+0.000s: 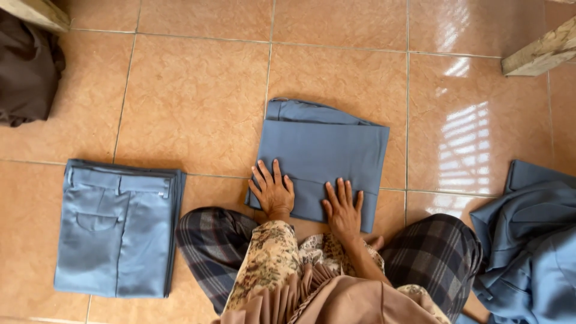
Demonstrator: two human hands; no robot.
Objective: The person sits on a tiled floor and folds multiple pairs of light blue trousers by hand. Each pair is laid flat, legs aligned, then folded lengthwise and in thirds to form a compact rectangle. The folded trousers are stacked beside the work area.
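Item: folded cloth (327, 159), blue-grey, a squarish bundle of several layers. Location: on the tiled floor (192, 102), mid-floor, straight ahead of the kneeling person's knees.

Left hand (273, 192): flat on the cloth's near left corner, palm down, fingers spread apart, nothing gripped.
Right hand (343, 209): flat on the near edge just beside the left, fingers slightly fanned, nothing gripped.

Handling, as judged: soft, light woven fabric; it lies limp and holds a crease under pressure; not fragile, and not slippery on itself, though likely to slide on the glossy tile. Best taken by the near folded edge, or by both side edges with a hand under each, so the layers stay together.

Other stock:
- Folded trousers (117, 231), same blue-grey, pocket flap and waistband up, near the floor's left edge, well apart from the cloth.
- Loose blue-grey pile (528, 246), unfolded, at the right edge, touching the person's knee.
- Dark brown cloth (24, 72), heaped at the far left corner.
- Pale wooden pieces (543, 51), at the far right corner; another at the far left corner.

Packages, labels, signs: none visible.
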